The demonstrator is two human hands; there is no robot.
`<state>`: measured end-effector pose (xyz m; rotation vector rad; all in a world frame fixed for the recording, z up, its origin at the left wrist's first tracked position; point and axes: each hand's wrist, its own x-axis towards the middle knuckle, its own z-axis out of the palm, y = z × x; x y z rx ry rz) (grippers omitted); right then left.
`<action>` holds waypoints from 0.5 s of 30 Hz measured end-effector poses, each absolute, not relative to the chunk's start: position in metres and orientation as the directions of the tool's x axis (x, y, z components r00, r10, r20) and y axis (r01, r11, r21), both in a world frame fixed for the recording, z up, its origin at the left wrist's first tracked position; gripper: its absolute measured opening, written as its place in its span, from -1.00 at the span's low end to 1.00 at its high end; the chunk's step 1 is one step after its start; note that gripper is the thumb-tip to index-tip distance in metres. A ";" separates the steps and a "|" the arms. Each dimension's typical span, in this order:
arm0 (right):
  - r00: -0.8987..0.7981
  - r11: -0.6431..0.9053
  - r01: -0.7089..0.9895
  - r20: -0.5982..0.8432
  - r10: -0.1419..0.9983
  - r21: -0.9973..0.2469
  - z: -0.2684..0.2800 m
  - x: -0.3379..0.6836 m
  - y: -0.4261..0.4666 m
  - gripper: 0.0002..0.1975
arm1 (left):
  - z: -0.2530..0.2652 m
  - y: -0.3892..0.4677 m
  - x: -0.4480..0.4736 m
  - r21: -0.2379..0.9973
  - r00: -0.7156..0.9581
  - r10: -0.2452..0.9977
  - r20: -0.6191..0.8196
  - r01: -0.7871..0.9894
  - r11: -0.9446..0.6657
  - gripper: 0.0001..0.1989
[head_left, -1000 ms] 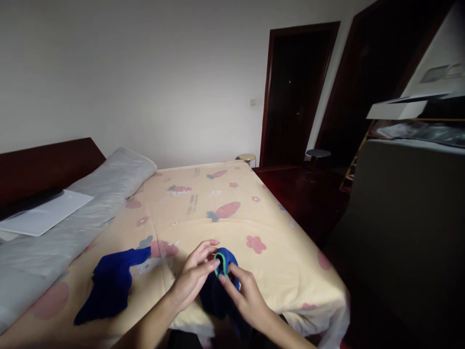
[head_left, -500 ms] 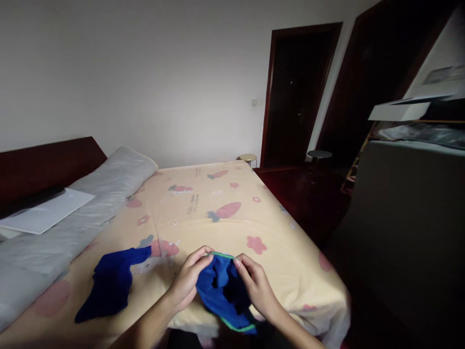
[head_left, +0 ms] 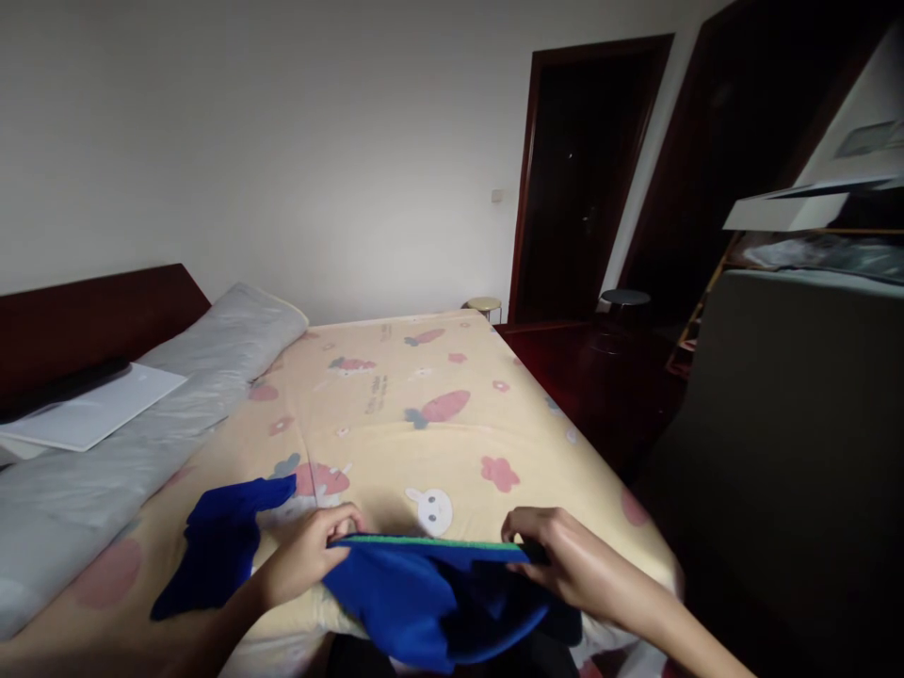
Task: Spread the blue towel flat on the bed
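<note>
Head view, read from left to right: white flat sheet (head_left: 91,414) resting on grey bolster (head_left: 141,414) along the dark headboard, well apart from the work. Next, second blue garment (head_left: 218,546) lying crumpled on the bed (head_left: 424,424), just beside the left wrist, untouched and unfolded. Then left hand (head_left: 307,560), fingers (head_left: 343,523) clenched on the left end of a green-trimmed edge. Between the hands, blue garment (head_left: 430,598) pulled taut along that green band, raised just over the near edge of the bed, body of the cloth hanging loose and bunched below toward the lower frame. Then right hand (head_left: 565,565), fingers pinched on the right end of the same band, thumb on top. Beyond, printed rabbit (head_left: 432,510) on the yellow sheet just behind the stretched edge. Far right, dark doorway (head_left: 586,179) and grey cabinet side (head_left: 798,443), no part in the handling.

As a judgement of progress: opening-out stage largely done, with band found, gripped at both ends and drawn straight. Left to do, as far as can be seen: laying flat on the bed, smoothing the bunched lower part, any folding. Second blue garment not yet begun. Whether the held piece is shorts or some other garment, cannot tell
</note>
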<state>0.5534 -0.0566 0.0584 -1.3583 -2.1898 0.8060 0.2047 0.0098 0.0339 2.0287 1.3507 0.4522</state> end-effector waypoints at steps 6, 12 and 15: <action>-0.256 0.282 0.745 0.132 0.958 -0.604 0.047 0.592 -0.043 -0.83 | 0.012 0.032 0.159 0.700 0.285 0.956 0.074 0.668 -0.254 -0.80; -0.051 0.252 0.759 0.331 0.942 -0.601 0.034 0.619 -0.032 -0.74 | 0.011 0.034 0.149 0.788 0.031 0.986 0.163 0.597 -0.149 -0.56; 0.038 0.257 0.737 0.417 0.908 -0.626 0.033 0.622 -0.035 -0.67 | 0.028 0.029 0.152 0.769 -0.038 0.968 0.248 0.615 -0.172 -0.56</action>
